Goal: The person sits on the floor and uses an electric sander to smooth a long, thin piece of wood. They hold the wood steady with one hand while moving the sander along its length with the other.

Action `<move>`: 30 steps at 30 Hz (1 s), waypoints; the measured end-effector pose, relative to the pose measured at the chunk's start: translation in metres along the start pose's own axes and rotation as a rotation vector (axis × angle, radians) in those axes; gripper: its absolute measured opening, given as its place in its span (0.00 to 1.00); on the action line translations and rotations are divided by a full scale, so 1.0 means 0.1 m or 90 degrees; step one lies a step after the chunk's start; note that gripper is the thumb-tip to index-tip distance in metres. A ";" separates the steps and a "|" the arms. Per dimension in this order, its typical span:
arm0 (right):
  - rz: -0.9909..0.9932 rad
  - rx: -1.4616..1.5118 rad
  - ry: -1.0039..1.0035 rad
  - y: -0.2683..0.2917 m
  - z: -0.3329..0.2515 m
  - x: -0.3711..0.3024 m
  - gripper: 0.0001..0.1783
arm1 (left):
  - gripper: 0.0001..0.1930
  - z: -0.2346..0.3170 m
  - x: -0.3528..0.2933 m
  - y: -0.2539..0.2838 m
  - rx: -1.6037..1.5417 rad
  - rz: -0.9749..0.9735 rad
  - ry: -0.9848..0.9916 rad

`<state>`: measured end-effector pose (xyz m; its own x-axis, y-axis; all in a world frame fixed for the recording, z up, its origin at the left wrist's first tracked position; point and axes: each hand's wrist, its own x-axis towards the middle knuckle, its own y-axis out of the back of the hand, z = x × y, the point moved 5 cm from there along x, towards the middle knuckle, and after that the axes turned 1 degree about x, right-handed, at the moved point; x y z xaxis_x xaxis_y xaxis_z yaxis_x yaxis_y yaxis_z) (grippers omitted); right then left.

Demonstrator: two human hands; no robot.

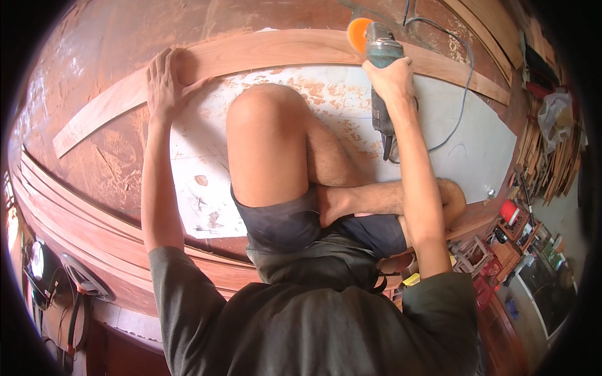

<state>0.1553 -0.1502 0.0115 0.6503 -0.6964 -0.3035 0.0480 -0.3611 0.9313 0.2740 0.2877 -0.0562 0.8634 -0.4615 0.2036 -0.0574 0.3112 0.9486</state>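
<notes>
A long, pale wooden board (pixel 269 50) lies crosswise in front of my legs, bent into a curve by the lens. My left hand (pixel 169 84) rests on it left of centre, fingers spread and thumb stretched to the right. In my right hand (pixel 390 78) is an angle grinder (pixel 384 53) with a dark teal body, gripped around its middle. Its orange disc (pixel 359 34) is at the board's far edge; whether it touches the wood I cannot tell. The grinder's cord (pixel 469 75) loops off to the right.
I sit on a white sheet (pixel 207 194) marked with sawdust, over a brown wooden surface (pixel 119 147). Stacked long boards (pixel 88 203) lie to the left. On the right are a pile of wood strips (pixel 561 150), a plastic bag (pixel 555 116) and cluttered tools near a red object (pixel 509 212).
</notes>
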 end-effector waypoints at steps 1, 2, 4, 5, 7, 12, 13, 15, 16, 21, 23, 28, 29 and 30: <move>-0.015 0.012 0.008 -0.05 -0.08 -0.06 0.51 | 0.51 -0.01 -0.01 -0.01 0.004 -0.003 0.002; -0.030 0.025 0.018 -0.09 -0.19 -0.12 0.51 | 0.51 -0.02 -0.02 0.00 0.012 -0.003 0.006; -0.078 0.053 0.030 -0.17 -0.43 -0.28 0.49 | 0.51 0.00 -0.01 0.00 0.006 -0.006 0.009; -0.101 0.068 0.036 -0.22 -0.55 -0.35 0.48 | 0.51 0.00 -0.01 0.01 0.004 -0.006 0.011; -0.104 0.061 0.089 -0.33 -0.73 -0.42 0.46 | 0.52 0.00 0.00 -0.02 0.003 -0.010 0.013; -0.100 0.095 0.226 -0.50 -1.06 -0.55 0.40 | 0.53 -0.05 0.01 -0.06 0.024 -0.017 0.020; -0.099 0.092 0.218 -0.47 -1.04 -0.54 0.41 | 0.53 -0.04 0.02 -0.05 0.023 -0.023 0.023; -0.101 0.090 0.203 -0.38 -0.98 -0.50 0.42 | 0.52 -0.06 0.00 -0.01 0.021 -0.035 0.034; -0.106 0.088 0.197 -0.37 -0.88 -0.43 0.43 | 0.52 -0.11 -0.04 -0.01 0.018 -0.041 0.042; -0.004 0.239 0.184 0.02 0.23 0.00 0.34 | 0.52 -0.10 0.05 -0.17 -0.015 -0.072 0.047; 0.014 0.323 0.153 0.28 0.43 -0.08 0.29 | 0.52 -0.23 0.02 -0.21 0.002 -0.090 0.033; -0.048 0.472 -0.032 0.62 1.16 0.04 0.20 | 0.53 0.58 0.33 -0.13 0.044 -0.114 -0.008; -0.065 0.522 -0.072 0.60 1.29 0.09 0.20 | 0.53 0.77 0.40 -0.19 0.036 -0.090 -0.032; -0.069 0.539 -0.087 0.60 1.33 0.11 0.21 | 0.52 0.93 0.48 -0.24 0.031 -0.066 -0.054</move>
<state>0.0644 -0.2623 0.0372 0.5757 -0.6800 -0.4540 -0.5113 -0.7328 0.4490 0.2700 0.1810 -0.0468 0.8207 -0.5584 0.1212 0.0044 0.2182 0.9759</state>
